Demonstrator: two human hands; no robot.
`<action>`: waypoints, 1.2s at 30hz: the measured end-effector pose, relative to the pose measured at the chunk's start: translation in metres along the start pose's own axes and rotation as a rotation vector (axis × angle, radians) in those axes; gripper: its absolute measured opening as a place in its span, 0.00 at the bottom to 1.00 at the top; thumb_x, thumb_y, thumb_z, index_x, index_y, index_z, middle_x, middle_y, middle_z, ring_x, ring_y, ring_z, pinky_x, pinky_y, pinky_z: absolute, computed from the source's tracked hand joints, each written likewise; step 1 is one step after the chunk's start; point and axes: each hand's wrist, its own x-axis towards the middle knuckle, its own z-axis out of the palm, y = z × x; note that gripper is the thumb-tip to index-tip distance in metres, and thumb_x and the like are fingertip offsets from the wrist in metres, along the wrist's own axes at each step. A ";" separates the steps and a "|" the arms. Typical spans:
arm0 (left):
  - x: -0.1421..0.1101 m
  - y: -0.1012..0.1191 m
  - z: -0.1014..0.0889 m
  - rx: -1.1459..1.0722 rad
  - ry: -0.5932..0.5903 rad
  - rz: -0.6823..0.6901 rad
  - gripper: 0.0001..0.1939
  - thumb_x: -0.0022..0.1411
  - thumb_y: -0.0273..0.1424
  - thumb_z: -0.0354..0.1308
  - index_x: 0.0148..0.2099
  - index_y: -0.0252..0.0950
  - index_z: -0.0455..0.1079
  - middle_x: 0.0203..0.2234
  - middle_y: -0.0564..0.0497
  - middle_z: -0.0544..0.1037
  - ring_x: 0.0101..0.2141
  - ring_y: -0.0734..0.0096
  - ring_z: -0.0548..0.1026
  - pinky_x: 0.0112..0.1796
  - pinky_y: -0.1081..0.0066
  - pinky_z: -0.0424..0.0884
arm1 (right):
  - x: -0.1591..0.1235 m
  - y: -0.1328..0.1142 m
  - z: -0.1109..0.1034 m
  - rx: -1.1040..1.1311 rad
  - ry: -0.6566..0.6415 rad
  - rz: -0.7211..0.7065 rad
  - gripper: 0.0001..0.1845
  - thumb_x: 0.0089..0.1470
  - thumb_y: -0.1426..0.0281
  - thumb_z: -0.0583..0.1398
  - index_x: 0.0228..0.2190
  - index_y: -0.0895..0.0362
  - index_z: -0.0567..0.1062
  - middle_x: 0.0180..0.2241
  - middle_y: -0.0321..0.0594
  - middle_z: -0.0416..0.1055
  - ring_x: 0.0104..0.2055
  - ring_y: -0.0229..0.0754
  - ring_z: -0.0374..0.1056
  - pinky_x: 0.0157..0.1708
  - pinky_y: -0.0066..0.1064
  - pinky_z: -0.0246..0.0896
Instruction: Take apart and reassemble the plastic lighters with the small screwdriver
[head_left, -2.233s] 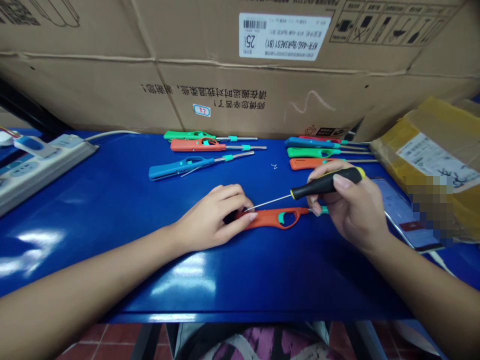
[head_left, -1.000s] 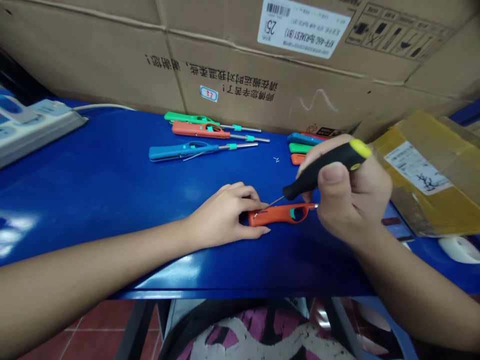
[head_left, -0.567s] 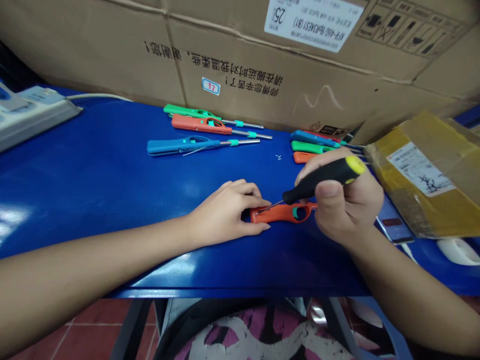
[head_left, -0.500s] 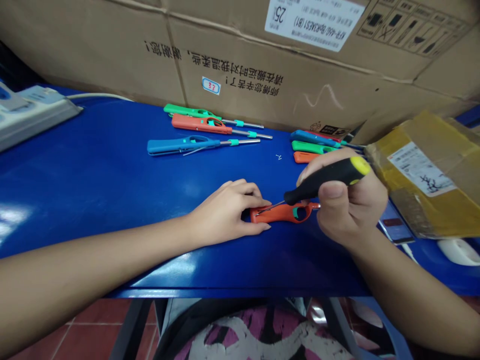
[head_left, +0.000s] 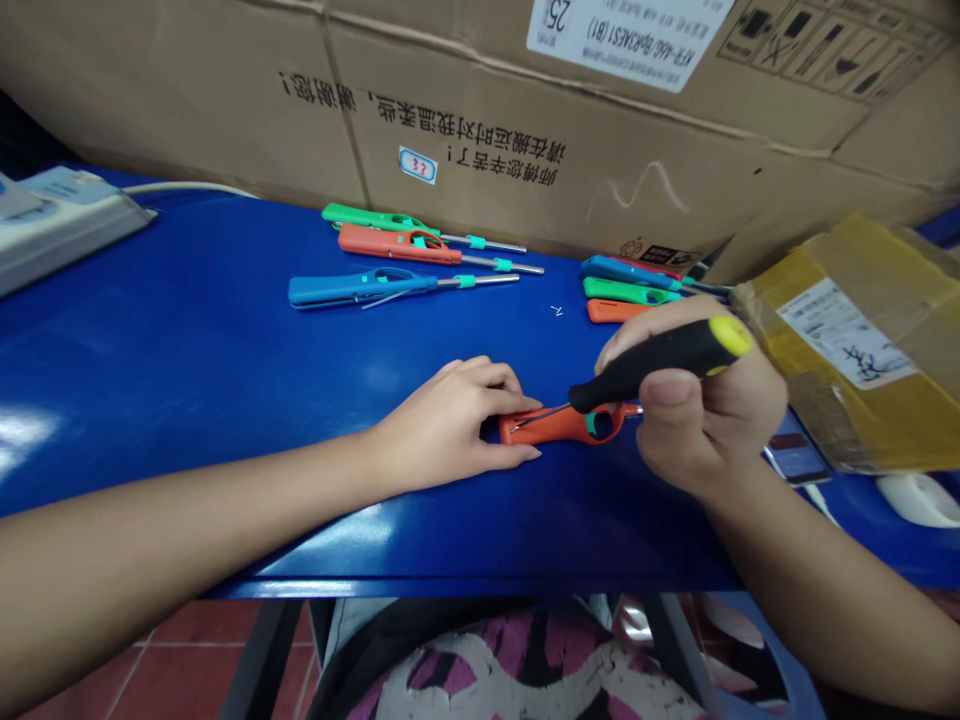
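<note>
An orange long-neck lighter (head_left: 555,427) lies flat on the blue table, its metal tube pointing right. My left hand (head_left: 469,415) pinches its handle end between thumb and fingers. My right hand (head_left: 694,410) is wrapped round a screwdriver (head_left: 645,362) with a black and yellow handle. The shaft slants down to the left, and its tip rests at the handle end of the lighter, by my left fingers. Most of the lighter's tube is hidden behind my right hand.
Further back lie green (head_left: 379,219), orange (head_left: 397,243) and blue (head_left: 360,288) lighters. More lighters (head_left: 626,291) sit behind my right hand. A large cardboard box (head_left: 465,110) walls off the back. At right are a taped carton (head_left: 847,350) and a white mouse (head_left: 919,500); a power strip (head_left: 64,225) is far left.
My right hand and the screwdriver's handle end have shifted slightly to the right. The tip stays on the orange lighter, which my left hand still holds in place.
</note>
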 end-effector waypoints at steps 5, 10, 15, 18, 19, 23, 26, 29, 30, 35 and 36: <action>0.000 0.000 -0.001 -0.006 0.002 -0.001 0.17 0.62 0.41 0.67 0.51 0.39 0.78 0.41 0.51 0.78 0.42 0.64 0.73 0.46 0.62 0.66 | 0.001 0.006 0.002 -0.003 0.004 -0.123 0.12 0.67 0.60 0.57 0.37 0.53 0.76 0.29 0.36 0.73 0.28 0.38 0.70 0.26 0.32 0.67; 0.000 0.001 -0.002 -0.005 -0.002 -0.009 0.17 0.62 0.41 0.67 0.50 0.39 0.78 0.41 0.51 0.78 0.43 0.63 0.73 0.46 0.63 0.66 | 0.000 0.006 0.001 0.019 -0.015 -0.106 0.11 0.68 0.60 0.56 0.38 0.53 0.75 0.30 0.36 0.73 0.26 0.35 0.70 0.27 0.32 0.68; 0.000 0.002 -0.002 -0.008 -0.002 -0.005 0.16 0.63 0.40 0.67 0.50 0.38 0.78 0.40 0.51 0.77 0.42 0.64 0.73 0.46 0.63 0.66 | 0.001 0.004 0.000 0.004 -0.026 -0.096 0.13 0.68 0.58 0.55 0.37 0.52 0.74 0.30 0.36 0.73 0.26 0.36 0.71 0.26 0.33 0.68; 0.000 0.002 -0.002 -0.003 -0.007 -0.007 0.15 0.63 0.39 0.67 0.50 0.39 0.78 0.40 0.51 0.77 0.42 0.64 0.73 0.45 0.63 0.65 | 0.002 0.002 0.000 0.015 -0.041 -0.081 0.14 0.68 0.57 0.54 0.38 0.51 0.74 0.29 0.37 0.74 0.26 0.37 0.71 0.25 0.33 0.68; 0.001 0.002 -0.002 -0.001 -0.009 -0.009 0.15 0.63 0.39 0.67 0.50 0.39 0.78 0.40 0.51 0.77 0.42 0.64 0.72 0.45 0.63 0.65 | 0.002 0.002 0.000 0.024 -0.042 -0.083 0.14 0.68 0.57 0.54 0.38 0.51 0.75 0.29 0.37 0.74 0.26 0.38 0.72 0.25 0.33 0.68; 0.001 0.002 -0.001 -0.011 -0.005 -0.007 0.15 0.62 0.39 0.67 0.50 0.39 0.78 0.39 0.51 0.77 0.42 0.64 0.72 0.46 0.63 0.66 | 0.003 0.003 0.001 0.031 -0.047 -0.095 0.12 0.68 0.59 0.54 0.38 0.49 0.76 0.29 0.37 0.75 0.26 0.38 0.72 0.25 0.34 0.67; 0.000 0.002 -0.001 -0.022 0.003 -0.005 0.16 0.62 0.39 0.67 0.50 0.38 0.78 0.39 0.51 0.77 0.41 0.65 0.72 0.46 0.63 0.66 | 0.002 0.005 0.000 0.025 -0.048 -0.095 0.12 0.68 0.59 0.55 0.39 0.48 0.76 0.29 0.37 0.75 0.25 0.38 0.72 0.24 0.34 0.67; 0.000 0.003 -0.001 -0.021 0.002 -0.012 0.16 0.62 0.39 0.68 0.50 0.38 0.78 0.39 0.51 0.77 0.41 0.65 0.72 0.46 0.62 0.66 | 0.002 0.005 0.000 0.036 -0.040 -0.085 0.12 0.68 0.59 0.54 0.40 0.48 0.76 0.29 0.37 0.75 0.26 0.38 0.72 0.24 0.33 0.67; 0.000 0.003 -0.001 -0.021 0.002 -0.013 0.16 0.62 0.39 0.68 0.50 0.38 0.78 0.39 0.51 0.77 0.41 0.65 0.72 0.46 0.62 0.66 | 0.003 0.005 0.000 0.039 -0.042 -0.084 0.12 0.68 0.59 0.54 0.40 0.48 0.76 0.29 0.36 0.75 0.26 0.38 0.72 0.24 0.33 0.67; 0.000 0.003 -0.001 -0.023 0.008 -0.012 0.16 0.62 0.39 0.68 0.49 0.39 0.78 0.39 0.51 0.77 0.42 0.64 0.73 0.47 0.62 0.67 | 0.003 0.004 0.000 0.033 -0.060 -0.089 0.11 0.68 0.60 0.55 0.39 0.49 0.75 0.29 0.36 0.74 0.26 0.37 0.71 0.26 0.33 0.69; 0.001 0.003 -0.001 -0.023 0.008 -0.013 0.16 0.62 0.39 0.68 0.49 0.39 0.78 0.39 0.51 0.77 0.41 0.64 0.73 0.47 0.62 0.67 | 0.003 0.004 0.000 0.043 -0.058 -0.083 0.11 0.68 0.60 0.55 0.39 0.49 0.75 0.29 0.36 0.74 0.26 0.37 0.70 0.26 0.33 0.69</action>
